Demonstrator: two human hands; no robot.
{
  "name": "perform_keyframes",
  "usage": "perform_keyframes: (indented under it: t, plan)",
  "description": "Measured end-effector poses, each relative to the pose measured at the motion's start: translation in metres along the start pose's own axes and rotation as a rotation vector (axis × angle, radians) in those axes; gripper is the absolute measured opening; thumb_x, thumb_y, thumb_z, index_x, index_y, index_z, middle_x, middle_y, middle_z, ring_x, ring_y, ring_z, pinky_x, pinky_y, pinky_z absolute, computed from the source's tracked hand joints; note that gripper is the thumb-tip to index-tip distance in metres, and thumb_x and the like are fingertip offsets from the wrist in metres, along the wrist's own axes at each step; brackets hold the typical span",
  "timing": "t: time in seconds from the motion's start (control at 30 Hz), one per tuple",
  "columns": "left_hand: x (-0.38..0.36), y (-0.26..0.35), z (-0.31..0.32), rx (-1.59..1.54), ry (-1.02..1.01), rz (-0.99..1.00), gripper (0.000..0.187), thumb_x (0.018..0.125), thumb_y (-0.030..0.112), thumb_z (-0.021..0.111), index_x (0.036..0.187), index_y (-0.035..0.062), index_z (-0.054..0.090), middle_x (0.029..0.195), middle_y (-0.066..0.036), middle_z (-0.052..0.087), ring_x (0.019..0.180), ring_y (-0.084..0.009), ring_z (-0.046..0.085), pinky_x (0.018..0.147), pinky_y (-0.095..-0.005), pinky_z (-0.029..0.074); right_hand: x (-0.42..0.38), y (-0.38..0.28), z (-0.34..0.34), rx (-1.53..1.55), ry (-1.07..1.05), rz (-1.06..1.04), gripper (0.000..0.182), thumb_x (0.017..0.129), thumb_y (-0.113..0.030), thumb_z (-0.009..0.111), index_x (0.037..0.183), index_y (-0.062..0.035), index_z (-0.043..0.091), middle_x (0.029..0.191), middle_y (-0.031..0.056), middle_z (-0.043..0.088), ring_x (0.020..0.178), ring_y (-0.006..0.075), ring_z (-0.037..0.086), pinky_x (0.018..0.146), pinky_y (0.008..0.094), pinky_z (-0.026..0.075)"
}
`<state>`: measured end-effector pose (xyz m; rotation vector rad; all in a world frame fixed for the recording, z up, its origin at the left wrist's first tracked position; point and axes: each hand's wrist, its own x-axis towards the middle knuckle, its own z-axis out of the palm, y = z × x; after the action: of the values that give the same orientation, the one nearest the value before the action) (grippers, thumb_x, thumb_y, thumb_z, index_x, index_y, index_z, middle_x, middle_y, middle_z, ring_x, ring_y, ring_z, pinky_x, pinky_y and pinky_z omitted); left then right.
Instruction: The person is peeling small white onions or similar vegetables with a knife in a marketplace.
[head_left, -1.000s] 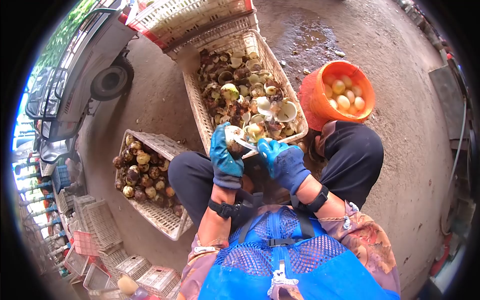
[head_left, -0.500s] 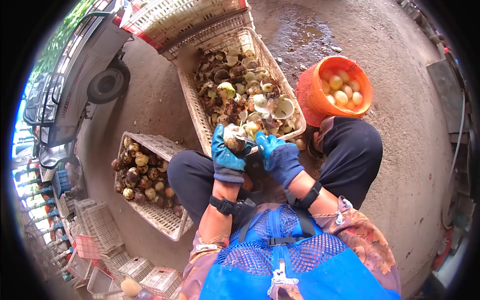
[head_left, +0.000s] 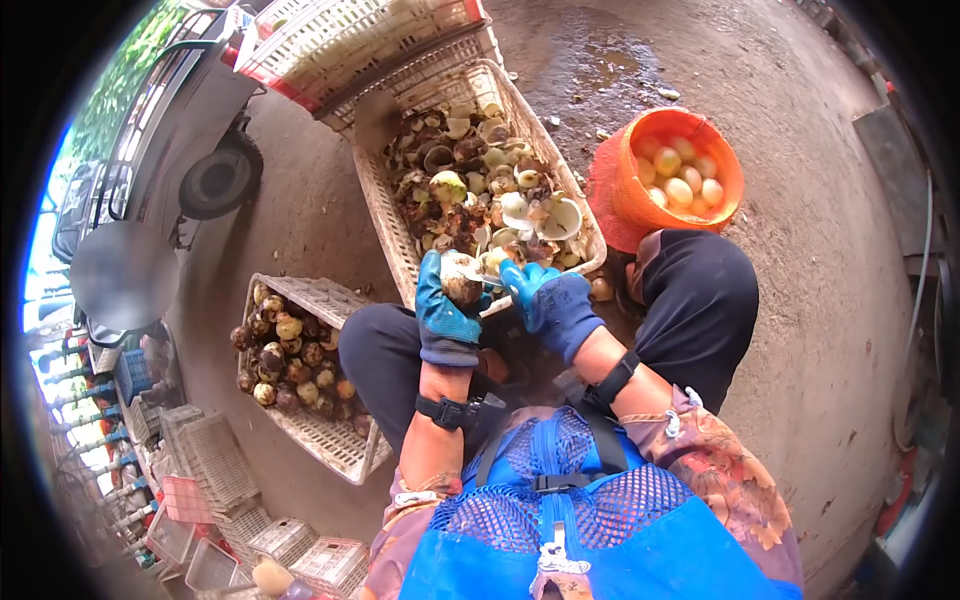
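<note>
My left hand (head_left: 446, 312), in a blue glove, is closed around a partly peeled onion (head_left: 461, 280) whose pale flesh shows. My right hand (head_left: 545, 302), gloved too, grips a small knife (head_left: 492, 280) with its blade against the onion's right side. Both hands are over the near edge of a white crate (head_left: 400, 244) full of peelings and brown scraps (head_left: 470, 190). An orange bucket (head_left: 625, 190) at the upper right holds several peeled onions (head_left: 682, 190).
At the left, a tilted white crate (head_left: 330, 446) holds several unpeeled onions (head_left: 290, 355). Stacked crates (head_left: 370, 45) stand beyond the peelings. A vehicle (head_left: 190, 110) is at the upper left, with more crates (head_left: 215, 455) at the lower left. Wet ground (head_left: 610, 65) lies behind the bucket.
The view has shifted slightly. My left hand and the onion are turned a little, and the knife blade has moved slightly along the onion's side. Both hands keep their hold.
</note>
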<state>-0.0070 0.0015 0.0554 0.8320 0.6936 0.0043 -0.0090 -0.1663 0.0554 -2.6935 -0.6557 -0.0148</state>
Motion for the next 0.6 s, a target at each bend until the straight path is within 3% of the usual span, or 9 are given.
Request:
perform_keyframes:
  t: [0.1, 0.33, 0.37, 0.5, 0.6]
  plan:
    - [0.001, -0.004, 0.005, 0.034, 0.087, -0.044, 0.032, 0.095, 0.045, 0.057, 0.109, 0.0172, 0.063, 0.094, 0.0, 0.067, 0.078, -0.018, 0.068, 0.054, -0.0355, 0.056, -0.005, -0.008, 0.012, 0.011, -0.017, 0.119, 0.034, 0.086, -0.019, 0.057, 0.119, -0.0154, 0.054, 0.086, 0.0112, 0.065, 0.073, 0.0299, 0.069, 0.056, 0.0446, 0.051]
    - [0.017, -0.02, 0.004, 0.184, 0.075, 0.31, 0.033, 0.099, 0.037, 0.055, 0.106, 0.0059, 0.061, 0.097, -0.004, 0.063, 0.08, -0.0158, 0.066, 0.063, -0.0351, 0.059, 0.006, -0.031, 0.007, 0.303, -0.14, 0.371, 0.028, 0.089, -0.018, 0.054, 0.115, -0.0098, 0.051, 0.088, 0.0197, 0.07, 0.082, 0.0388, 0.07, 0.065, 0.0514, 0.053]
    - [0.015, -0.021, 0.005, 0.14, 0.086, 0.271, 0.034, 0.099, 0.038, 0.055, 0.106, 0.0057, 0.061, 0.099, -0.006, 0.063, 0.079, -0.0165, 0.066, 0.06, -0.0346, 0.058, 0.008, -0.033, 0.005, 0.373, -0.206, 0.435, 0.03, 0.09, -0.021, 0.054, 0.118, -0.0098, 0.05, 0.089, 0.022, 0.07, 0.084, 0.0422, 0.068, 0.068, 0.0537, 0.052]
    - [0.013, -0.023, 0.012, 0.102, 0.131, 0.28, 0.033, 0.097, 0.038, 0.057, 0.106, 0.0075, 0.062, 0.097, -0.005, 0.064, 0.076, -0.017, 0.067, 0.053, -0.0342, 0.057, 0.005, -0.038, 0.019, 0.547, -0.212, 0.524, 0.036, 0.093, -0.027, 0.053, 0.124, -0.0109, 0.049, 0.088, 0.0249, 0.068, 0.087, 0.0432, 0.066, 0.074, 0.0529, 0.051]
    - [0.009, -0.025, 0.013, 0.188, 0.121, 0.372, 0.03, 0.096, 0.037, 0.059, 0.105, 0.0085, 0.063, 0.094, -0.004, 0.066, 0.077, -0.016, 0.067, 0.055, -0.0323, 0.056, 0.005, -0.04, 0.029, 0.708, -0.136, 0.572, 0.036, 0.09, -0.022, 0.055, 0.124, -0.01, 0.054, 0.093, 0.0254, 0.067, 0.089, 0.0454, 0.064, 0.077, 0.0549, 0.05]
